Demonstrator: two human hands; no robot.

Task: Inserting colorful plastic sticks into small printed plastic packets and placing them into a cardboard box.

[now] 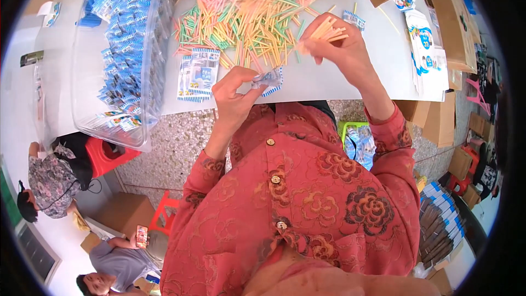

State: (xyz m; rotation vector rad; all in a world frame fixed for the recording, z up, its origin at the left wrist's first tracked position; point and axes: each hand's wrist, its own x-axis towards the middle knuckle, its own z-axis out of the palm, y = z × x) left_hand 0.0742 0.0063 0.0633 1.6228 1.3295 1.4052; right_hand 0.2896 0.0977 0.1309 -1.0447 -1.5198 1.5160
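Observation:
Near the table's front edge, my left hand (231, 96) pinches a small blue-and-white plastic packet (269, 79) between thumb and fingers. Higher up and to the right, my right hand (349, 55) is closed around a small bundle of pale yellow-orange sticks (327, 30). The two hands are apart, and the bundle is not touching the packet. Beyond them spreads a loose heap of thin pink, yellow and green sticks (246, 27). Flat packets (200, 74) lie in a stack just left of my left hand. Another small packet (354, 20) rests beyond my right hand.
At the left stands a clear plastic bin (147, 71) holding rows of blue packets. White printed bags (421, 49) lie at the table's right end, with cardboard boxes (452, 22) beside them. Red stools (104, 156) and two other people are at the lower left.

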